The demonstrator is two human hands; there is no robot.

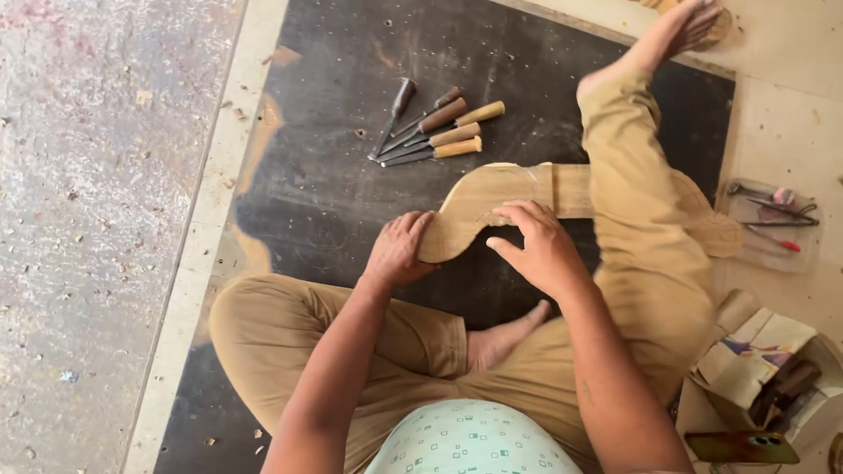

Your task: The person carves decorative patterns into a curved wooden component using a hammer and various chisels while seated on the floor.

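I sit on a dark board (325, 193) on the floor, one leg folded, the other stretched out over a curved pale wooden piece (492, 197). My left hand (399, 250) grips the rounded near end of that piece. My right hand (540, 246) rests with spread fingers on its inner curve, thumb out toward the left hand. The far part of the wood is hidden beneath my right leg (645, 237).
Several wooden-handled chisels (435, 132) lie in a row just beyond the wood. A clear tray with small tools (773, 219) sits at the right. Sandpaper pieces and a box (755, 360) lie lower right, with a phone (742, 448). Concrete floor (97, 219) lies left.
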